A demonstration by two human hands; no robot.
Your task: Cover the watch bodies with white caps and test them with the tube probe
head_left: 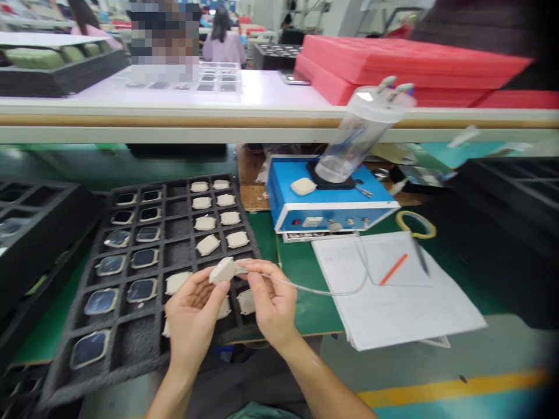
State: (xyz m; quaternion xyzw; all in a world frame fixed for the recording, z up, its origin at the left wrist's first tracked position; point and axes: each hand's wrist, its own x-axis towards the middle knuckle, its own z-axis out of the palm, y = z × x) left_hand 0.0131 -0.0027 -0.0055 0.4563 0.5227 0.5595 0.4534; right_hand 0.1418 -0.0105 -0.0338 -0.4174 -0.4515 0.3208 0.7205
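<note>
- Pinching the cream piece [223,271] between thumb and fingertips, the left hand [192,308] is clamped on it and holds it up over the near right part of the tray. A light, even grip by the sides should steady it without covering the face.
- The right hand [273,302] has thumb and forefinger closed on the end of the clear tube [318,293], right beside the piece's edge. Whether the tip touches it is too small to tell.
- For good control, I would guide the tip with the fingers alone and keep both hands close together, so that they move as one.
- Below and to the left, the black foam tray [120,372] bears dark-faced pieces [142,289] on its left and more cream pieces [239,239] on its right. Wrists are best kept high enough not to nudge them.
- The tube loops across the paper sheets [379,320], near the orange stick [393,269]. Some slack seems wise, lest it pull the tip sideways or snag.
- Farther back, the tube appears to lead to the front of the blue box [282,180], which carries a clear cylinder [349,139] and a loose cream piece.
- Beyond, red foam blocks [406,64] lie on the shelf.
</note>
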